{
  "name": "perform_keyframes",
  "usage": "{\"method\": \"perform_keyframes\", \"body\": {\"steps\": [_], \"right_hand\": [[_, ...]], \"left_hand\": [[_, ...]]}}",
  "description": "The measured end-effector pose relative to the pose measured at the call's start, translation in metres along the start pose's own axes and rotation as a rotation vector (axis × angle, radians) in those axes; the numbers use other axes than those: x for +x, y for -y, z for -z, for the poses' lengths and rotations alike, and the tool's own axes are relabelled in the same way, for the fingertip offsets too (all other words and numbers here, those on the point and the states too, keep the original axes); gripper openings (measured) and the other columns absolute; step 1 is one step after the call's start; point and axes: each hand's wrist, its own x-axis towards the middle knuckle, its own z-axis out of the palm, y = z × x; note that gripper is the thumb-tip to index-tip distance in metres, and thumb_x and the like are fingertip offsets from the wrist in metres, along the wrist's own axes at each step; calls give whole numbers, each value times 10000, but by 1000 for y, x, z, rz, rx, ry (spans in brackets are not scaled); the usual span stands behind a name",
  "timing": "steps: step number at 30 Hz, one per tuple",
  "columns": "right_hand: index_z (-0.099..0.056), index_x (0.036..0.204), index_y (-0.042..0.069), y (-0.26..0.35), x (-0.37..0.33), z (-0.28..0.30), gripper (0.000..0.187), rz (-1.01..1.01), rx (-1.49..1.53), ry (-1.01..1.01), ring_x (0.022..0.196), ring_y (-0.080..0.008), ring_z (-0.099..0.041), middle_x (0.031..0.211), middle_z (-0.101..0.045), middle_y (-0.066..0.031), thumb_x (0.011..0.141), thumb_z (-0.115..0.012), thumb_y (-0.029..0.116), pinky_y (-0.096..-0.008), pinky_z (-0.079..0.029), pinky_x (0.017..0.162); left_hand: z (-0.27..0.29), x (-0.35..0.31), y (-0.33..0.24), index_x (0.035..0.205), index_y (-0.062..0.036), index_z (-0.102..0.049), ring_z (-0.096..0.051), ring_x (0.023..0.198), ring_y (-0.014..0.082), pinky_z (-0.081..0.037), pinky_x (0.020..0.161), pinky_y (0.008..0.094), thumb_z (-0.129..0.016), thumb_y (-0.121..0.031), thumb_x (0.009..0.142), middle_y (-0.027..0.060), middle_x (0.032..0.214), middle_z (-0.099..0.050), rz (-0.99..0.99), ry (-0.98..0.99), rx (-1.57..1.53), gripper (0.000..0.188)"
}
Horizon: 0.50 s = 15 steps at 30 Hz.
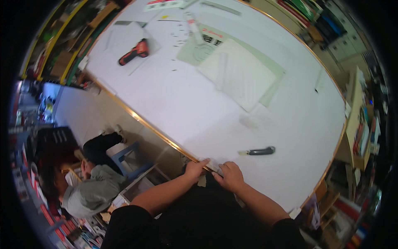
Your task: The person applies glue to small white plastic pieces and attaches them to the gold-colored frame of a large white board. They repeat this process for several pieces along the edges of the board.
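Observation:
At the near edge of a large white table (pixel 174 103), a small whitish, crumpled-looking piece (pixel 214 165) lies between my two hands. My left hand (pixel 196 170) is closed at the gold edge strip, its thumb over the top against this piece. Bent fingers of my right hand (pixel 230 176) pinch the piece from the other side. Its kind is too blurred to tell. A small brownish scrap (pixel 202 181) hangs below the edge between the hands. Nearest to my right hand on the tabletop lies a dark-handled utility knife (pixel 262 151).
A red and black cordless drill (pixel 134 52) lies at the far left of the table. A green sheet (pixel 269 81) lies under a white sheet (pixel 242 74) toward the back. At left, a seated person in a grey top (pixel 93 191) is beside a blue stool (pixel 128 159). Shelves (pixel 54 41) stand far left.

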Motion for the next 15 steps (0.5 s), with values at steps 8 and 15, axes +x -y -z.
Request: {"method": "perform_keyframes", "body": {"steps": [8, 15], "right_hand": [[-612, 619, 73, -23, -71, 36, 390, -376, -42, 39, 711, -354, -621, 680, -604, -133, 898, -763, 299, -481, -501, 644], [-689, 690, 52, -18, -133, 35, 483, -676, 150, 45, 737, -404, -665, 735, -686, -172, 969, -643, 443, -519, -529, 669]], "left_hand": [[23, 2, -10, 1333, -1, -583, -674, 1140, 319, -551, 983, 469, -782, -345, 952, 157, 1215, -684, 71, -9, 136, 551], [35, 12, -19, 1188, -97, -642, -673, 1106, 282, -547, 1013, 460, -714, -378, 1009, 78, 1126, -697, 116, 222, 48, 341]]}}
